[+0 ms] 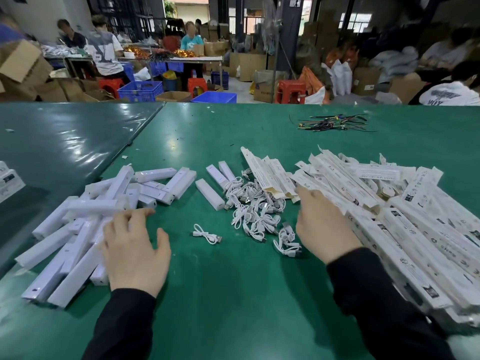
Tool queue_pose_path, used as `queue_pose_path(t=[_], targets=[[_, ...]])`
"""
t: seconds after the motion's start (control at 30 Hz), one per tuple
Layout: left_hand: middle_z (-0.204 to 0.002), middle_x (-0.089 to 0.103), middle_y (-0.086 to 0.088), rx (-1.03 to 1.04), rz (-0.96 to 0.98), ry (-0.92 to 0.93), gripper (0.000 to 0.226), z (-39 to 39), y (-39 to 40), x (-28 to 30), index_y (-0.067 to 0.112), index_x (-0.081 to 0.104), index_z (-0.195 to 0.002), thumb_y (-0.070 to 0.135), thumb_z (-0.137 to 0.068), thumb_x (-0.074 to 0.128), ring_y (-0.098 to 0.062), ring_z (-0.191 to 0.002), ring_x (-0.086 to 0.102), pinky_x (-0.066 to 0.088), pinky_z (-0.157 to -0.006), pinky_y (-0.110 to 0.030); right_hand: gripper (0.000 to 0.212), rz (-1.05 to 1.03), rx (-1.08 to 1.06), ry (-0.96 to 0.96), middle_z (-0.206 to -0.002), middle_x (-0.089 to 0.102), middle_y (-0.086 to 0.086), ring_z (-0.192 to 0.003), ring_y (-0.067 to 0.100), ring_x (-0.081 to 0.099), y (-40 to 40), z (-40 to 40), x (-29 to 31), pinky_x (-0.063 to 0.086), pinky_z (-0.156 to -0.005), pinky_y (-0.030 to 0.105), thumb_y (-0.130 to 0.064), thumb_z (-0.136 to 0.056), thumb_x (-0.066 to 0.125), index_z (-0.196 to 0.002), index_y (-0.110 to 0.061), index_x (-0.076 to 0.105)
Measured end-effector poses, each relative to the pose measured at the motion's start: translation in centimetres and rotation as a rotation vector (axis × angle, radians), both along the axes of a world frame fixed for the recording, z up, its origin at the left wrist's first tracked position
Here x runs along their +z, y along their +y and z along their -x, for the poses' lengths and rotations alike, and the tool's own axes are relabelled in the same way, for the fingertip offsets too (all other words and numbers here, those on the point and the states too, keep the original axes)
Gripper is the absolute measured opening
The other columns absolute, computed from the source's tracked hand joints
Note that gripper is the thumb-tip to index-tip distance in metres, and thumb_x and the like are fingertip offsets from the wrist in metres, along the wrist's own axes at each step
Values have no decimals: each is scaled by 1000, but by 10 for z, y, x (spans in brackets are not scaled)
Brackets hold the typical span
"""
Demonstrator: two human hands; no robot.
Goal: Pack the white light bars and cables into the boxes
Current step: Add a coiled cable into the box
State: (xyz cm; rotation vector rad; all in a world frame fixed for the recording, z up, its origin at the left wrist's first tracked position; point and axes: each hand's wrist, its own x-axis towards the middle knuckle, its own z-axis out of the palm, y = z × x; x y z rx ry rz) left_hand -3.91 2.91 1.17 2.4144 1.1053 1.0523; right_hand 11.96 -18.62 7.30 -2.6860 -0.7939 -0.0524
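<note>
Light bars (85, 224) heaped left of cables (255, 207), boxes (389, 203) right, sorted for reach; my left hand (135, 253) and right hand (323, 227) open, gripping nothing.

You wear 2 long black sleeves, plain and slightly creased, reaching to the wrists above your bare left hand (135, 253) and right hand (324, 227), no gloves.

Single view, head-worn wide-angle camera. Looks forward and down across the green tabletop (233, 294) from its near edge. Close to both forearms, which enter from the bottom of frame. The upper third takes in the workshop floor beyond the far edge. Strong barrel distortion toward the corners.
</note>
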Motion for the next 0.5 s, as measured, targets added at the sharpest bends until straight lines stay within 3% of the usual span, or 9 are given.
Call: queue_pose_path(t=[0.07,0.13,0.27,0.37,0.5], targets=[[-110,57,-19,-41,-27,-52,28,-2,-4,1,3,61,-110,2,-82,65,-37,-108,43,38,-91,-53,36,195,-80,24,-128,49,15,-105,25,55,19,-19,-13,49,-91,34,-3,-94,49,-129,-7,44],[-106,59,-16,-79,-65,-103,23,-3,-7,1,3,62,-106,4,-84,60,-36,-104,45,40,-89,-53,35,261,-119,-24,-127,51,16,-112,31,54,34,-36,-25,47,-93,40,-10,-95,51,-128,-7,43],[-98,61,-13,-166,-128,-166,25,-4,-12,2,2,63,-100,10,-79,52,-35,-97,51,42,-83,-49,34,27,-111,-166,-118,58,14,-105,29,56,62,-64,-34,48,-90,43,-28,-102,38,-128,-8,46],[-96,62,-12,-190,-180,-199,24,-6,-11,0,2,63,-99,9,-80,52,-32,-95,50,42,-83,-46,46,-20,-65,-8,-111,65,12,-100,30,61,79,-78,-31,52,-85,40,-44,-101,43,-128,-8,50],[-96,63,-11,-212,-180,-232,26,-5,-13,-2,1,63,-101,13,-81,49,-31,-95,53,42,-85,-40,35,9,-87,-35,-97,70,11,-82,29,60,85,-82,-32,53,-75,35,-44,-97,52,-96,-11,63]])
